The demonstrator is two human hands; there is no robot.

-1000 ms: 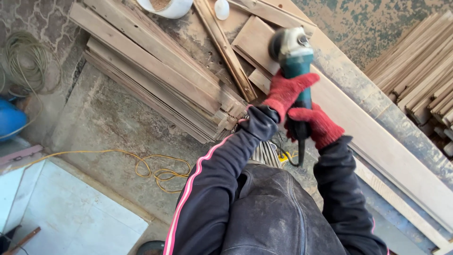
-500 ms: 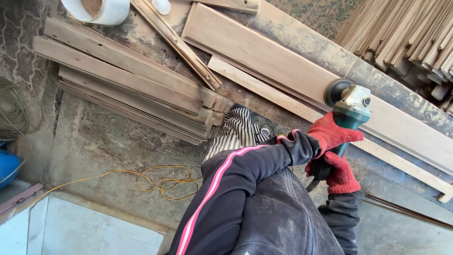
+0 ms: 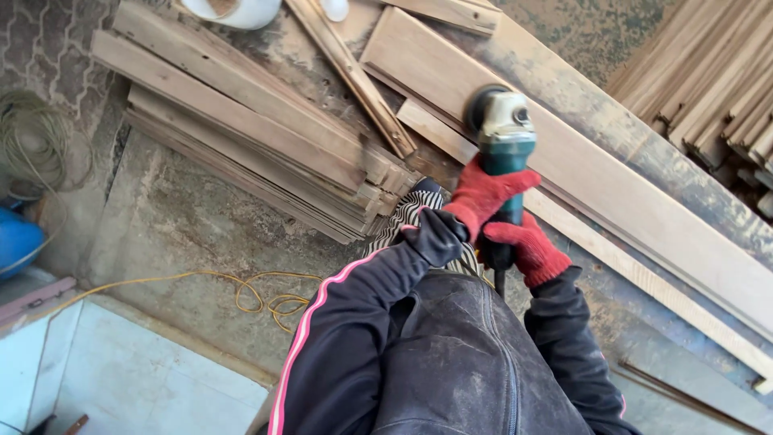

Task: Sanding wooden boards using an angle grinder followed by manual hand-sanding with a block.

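Grinder, teal-bodied with a dusty grey head, rests its disc on the long pale plank. Left hand and right hand, red-gloved, both grip it. Stacked boards crowd the left; plank runs open rightward.

Two gloved hands are showing, the left hand and the right hand, both gripping one grinder. One long plank is lying under its disc, with one narrower strip lying beside it. One white bucket, one yellow cord, one rope coil and one blue container are sitting around; the stacked boards are lying too tightly to count.
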